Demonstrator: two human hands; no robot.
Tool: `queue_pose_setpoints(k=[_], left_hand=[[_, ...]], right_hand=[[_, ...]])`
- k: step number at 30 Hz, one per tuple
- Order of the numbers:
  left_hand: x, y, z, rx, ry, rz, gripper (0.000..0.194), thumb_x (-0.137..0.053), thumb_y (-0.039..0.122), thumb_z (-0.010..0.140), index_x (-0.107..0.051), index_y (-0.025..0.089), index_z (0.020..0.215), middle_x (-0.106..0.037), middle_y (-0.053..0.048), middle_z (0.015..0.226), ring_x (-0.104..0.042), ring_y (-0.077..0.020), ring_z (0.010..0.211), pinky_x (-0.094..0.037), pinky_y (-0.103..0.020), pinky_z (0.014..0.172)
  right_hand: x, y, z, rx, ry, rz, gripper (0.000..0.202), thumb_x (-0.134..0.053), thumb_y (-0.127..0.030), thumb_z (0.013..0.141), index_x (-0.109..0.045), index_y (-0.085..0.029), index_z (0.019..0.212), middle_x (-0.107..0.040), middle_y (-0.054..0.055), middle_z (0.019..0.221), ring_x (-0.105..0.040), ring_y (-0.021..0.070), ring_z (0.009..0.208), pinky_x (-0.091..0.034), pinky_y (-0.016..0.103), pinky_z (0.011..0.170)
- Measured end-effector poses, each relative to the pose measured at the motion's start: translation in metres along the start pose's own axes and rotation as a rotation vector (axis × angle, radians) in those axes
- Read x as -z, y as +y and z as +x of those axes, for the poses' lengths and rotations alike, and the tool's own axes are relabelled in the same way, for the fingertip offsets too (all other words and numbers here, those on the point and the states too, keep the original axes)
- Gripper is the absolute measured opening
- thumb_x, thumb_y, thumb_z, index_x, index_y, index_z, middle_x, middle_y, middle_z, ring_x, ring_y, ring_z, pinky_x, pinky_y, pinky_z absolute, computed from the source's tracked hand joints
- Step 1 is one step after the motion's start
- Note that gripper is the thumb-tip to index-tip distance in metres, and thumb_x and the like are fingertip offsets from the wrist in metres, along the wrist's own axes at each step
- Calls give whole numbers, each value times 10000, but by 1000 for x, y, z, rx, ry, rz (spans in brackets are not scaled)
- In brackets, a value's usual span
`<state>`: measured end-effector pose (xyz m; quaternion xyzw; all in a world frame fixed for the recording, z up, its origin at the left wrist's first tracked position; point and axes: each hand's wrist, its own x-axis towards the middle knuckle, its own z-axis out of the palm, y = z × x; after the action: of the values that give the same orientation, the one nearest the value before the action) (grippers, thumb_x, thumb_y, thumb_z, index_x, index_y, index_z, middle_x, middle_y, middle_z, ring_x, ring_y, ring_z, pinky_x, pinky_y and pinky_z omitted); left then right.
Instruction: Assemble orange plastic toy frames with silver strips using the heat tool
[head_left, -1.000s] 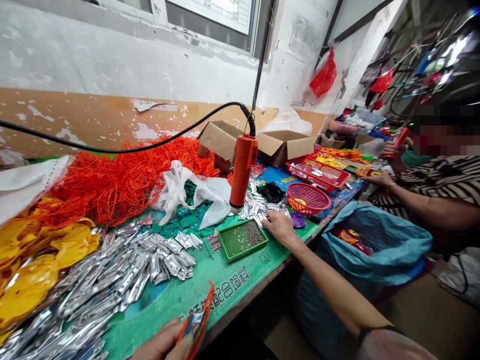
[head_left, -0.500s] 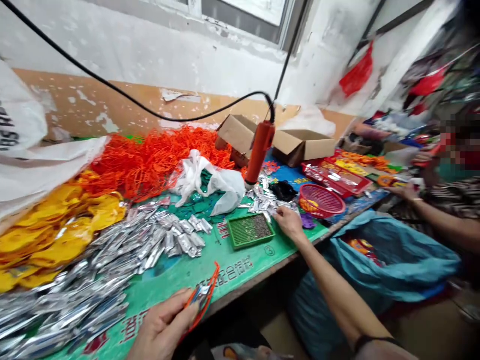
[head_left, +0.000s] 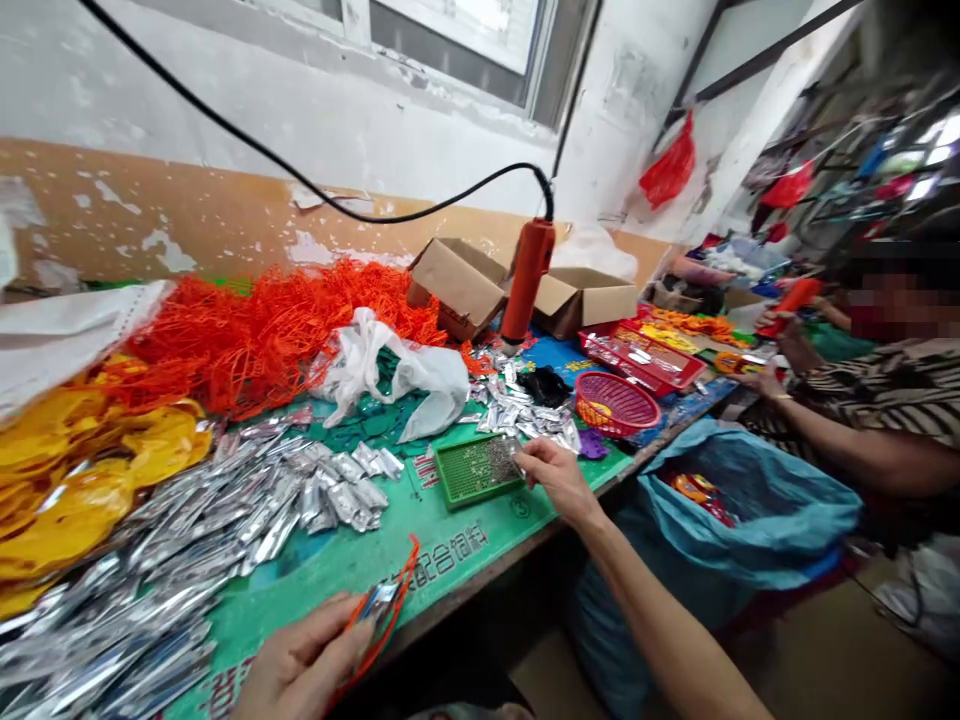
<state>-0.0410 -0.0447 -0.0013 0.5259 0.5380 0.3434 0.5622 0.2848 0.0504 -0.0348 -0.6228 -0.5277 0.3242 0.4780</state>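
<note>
My left hand, at the bottom, is closed around a thin orange plastic piece with a flat silvery piece against it. My right hand reaches over the table with its thumb and fingers pinched at the right end of a green tray. Something greyish shows at those fingertips, too small to make out. Small grey bits lie in the tray's right half. Just behind this hand is a pile of small silvery pieces.
An orange power screwdriver hangs on a black cord. Around it are silvery strips, yellow parts, orange plastic parts, cardboard boxes and a pink basket. A blue sack stands right, near a co-worker.
My right hand has moved from the silvery pile leftward and down to the green tray's right end. My left hand keeps its hold on the orange piece. The view has shifted a little.
</note>
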Motion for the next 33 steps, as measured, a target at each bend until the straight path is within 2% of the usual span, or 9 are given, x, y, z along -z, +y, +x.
queue_pose_setpoints(k=[3,7,13,17,23,25,27,30,33], left_hand=[[-3,13,-6,18,-52,29,338,-630,475,821,-734,175,704,-642,-14,691,-528,-180,679,-419,-249,606],[-4,16,-10,-1,-37,-39,269,-590,366,838,-734,167,730,-600,-5,693,-477,-161,674,-373,-256,639],[0,11,-14,-72,-40,36,289,-569,364,869,-682,182,675,-540,-3,710,-437,-169,717,-340,-273,683],[2,11,-13,-79,-58,21,284,-564,358,876,-673,181,681,-510,4,696,-408,-166,706,-324,-276,670],[5,9,-14,-96,-39,52,272,-535,290,901,-630,175,674,-483,13,701,-423,-152,695,-334,-267,656],[3,7,-13,-197,-73,162,295,-498,269,938,-641,171,699,-488,11,690,-441,-147,675,-339,-265,631],[-1,6,-14,-414,-88,320,288,-468,218,960,-657,164,750,-507,7,666,-460,-147,649,-341,-271,612],[-9,4,-17,-767,-63,563,217,-459,90,931,-668,146,947,-586,-19,706,-497,-164,670,-368,-289,626],[-14,7,-21,-914,-63,735,250,-459,39,896,-644,141,1029,-624,-37,740,-509,-188,692,-399,-316,641]], right_hand=[[-6,-12,-22,-13,-49,119,396,-723,-562,713,-559,-202,720,-520,-54,562,-473,96,469,-395,241,455],[-11,-24,-36,-62,-153,187,332,-762,-482,703,-587,-205,756,-532,-43,593,-467,100,494,-386,245,465],[-44,-46,-65,-101,-461,207,253,-716,-422,761,-595,-201,769,-536,-33,658,-464,109,581,-383,255,542],[-63,-43,-72,-112,-540,157,223,-656,-416,814,-581,-206,810,-503,-44,670,-440,105,586,-338,249,531],[-65,-32,-68,-165,-585,109,194,-699,-339,764,-600,-191,839,-472,-67,603,-390,91,539,-267,243,508],[-64,-37,-68,-168,-594,126,197,-690,-353,770,-608,-181,821,-499,-55,633,-405,90,564,-289,242,530],[-64,-44,-69,-165,-598,153,221,-681,-384,778,-617,-174,807,-526,-43,667,-428,91,596,-320,243,558],[-66,-54,-69,-178,-607,195,260,-688,-423,762,-633,-173,811,-570,-30,697,-461,95,611,-360,247,575],[-67,-59,-67,-212,-614,224,257,-712,-414,731,-639,-175,794,-598,-28,694,-494,98,605,-388,247,579]])
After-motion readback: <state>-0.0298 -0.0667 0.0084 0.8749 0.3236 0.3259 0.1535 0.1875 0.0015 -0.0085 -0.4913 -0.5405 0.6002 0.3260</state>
